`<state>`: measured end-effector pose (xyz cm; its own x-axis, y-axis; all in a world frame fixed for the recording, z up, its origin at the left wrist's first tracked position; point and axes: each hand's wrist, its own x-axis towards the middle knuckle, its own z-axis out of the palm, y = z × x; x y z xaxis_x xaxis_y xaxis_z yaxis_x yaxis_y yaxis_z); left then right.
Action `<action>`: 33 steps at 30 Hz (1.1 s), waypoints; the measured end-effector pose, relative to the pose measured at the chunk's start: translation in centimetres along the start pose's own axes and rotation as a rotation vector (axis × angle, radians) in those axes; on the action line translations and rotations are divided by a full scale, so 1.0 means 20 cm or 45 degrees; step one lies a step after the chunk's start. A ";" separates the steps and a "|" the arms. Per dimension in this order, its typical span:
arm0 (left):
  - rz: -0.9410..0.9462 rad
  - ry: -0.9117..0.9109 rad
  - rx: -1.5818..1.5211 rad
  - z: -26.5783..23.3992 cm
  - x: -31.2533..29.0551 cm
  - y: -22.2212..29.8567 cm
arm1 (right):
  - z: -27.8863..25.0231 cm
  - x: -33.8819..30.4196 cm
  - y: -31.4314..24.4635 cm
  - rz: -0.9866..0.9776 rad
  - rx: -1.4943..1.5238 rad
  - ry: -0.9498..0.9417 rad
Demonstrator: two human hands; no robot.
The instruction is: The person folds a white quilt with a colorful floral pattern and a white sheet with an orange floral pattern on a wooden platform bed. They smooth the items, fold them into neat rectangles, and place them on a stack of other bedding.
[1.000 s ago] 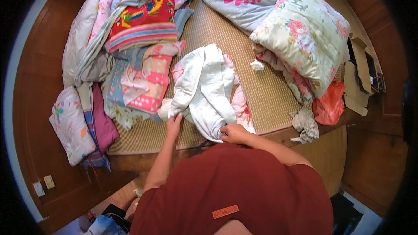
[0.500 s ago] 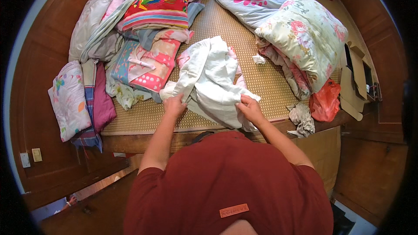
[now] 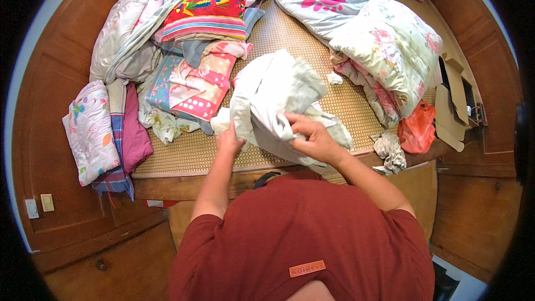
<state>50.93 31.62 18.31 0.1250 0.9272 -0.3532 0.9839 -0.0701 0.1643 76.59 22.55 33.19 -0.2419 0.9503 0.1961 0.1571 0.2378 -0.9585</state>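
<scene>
A crumpled white cloth (image 3: 273, 92) lies bunched on the woven mat (image 3: 161, 159) near the bed's front edge; whether it is a garment I cannot tell. My right hand (image 3: 312, 138) is closed on a gathered fold of it, near its middle. At its left edge, my left hand (image 3: 228, 140) pinches the border, fingertips partly hidden by the fabric. The pink patterned cloth beneath it is now covered.
Folded bedding (image 3: 203, 81) and a red embroidered cushion (image 3: 206, 11) are piled at left, beside a purple cloth (image 3: 136, 131). A floral quilt (image 3: 384, 50), red plastic bag (image 3: 418, 128), crumpled grey cloth (image 3: 390, 150) and open cardboard box (image 3: 454, 97) are at right.
My right hand has moved inward and up, drawing the white cloth's right side leftward into a bunch. The left hand has shifted only slightly, staying at the left edge.
</scene>
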 end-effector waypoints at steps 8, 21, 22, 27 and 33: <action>0.118 0.219 -0.013 0.20 -0.05 -0.07 | 0.04 -0.18 0.24 0.623 0.427 0.187; -0.119 -0.114 -0.875 0.35 0.05 -0.11 | -0.03 -0.36 0.43 1.465 1.072 0.468; -0.068 -0.115 -1.069 0.36 0.05 -0.09 | -0.01 -0.35 0.44 1.474 1.020 0.464; -0.019 -0.483 -1.992 0.13 -0.09 0.00 | 0.06 -0.25 0.57 1.385 0.826 0.537; -0.111 -0.509 -2.825 -0.21 -0.41 0.02 | 0.09 -0.15 0.64 1.485 0.612 0.571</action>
<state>49.75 25.49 25.21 0.3943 0.7863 -0.4756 -0.6289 0.6082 0.4843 77.60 22.47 19.88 0.1500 0.5533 -0.8194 -0.3173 -0.7580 -0.5699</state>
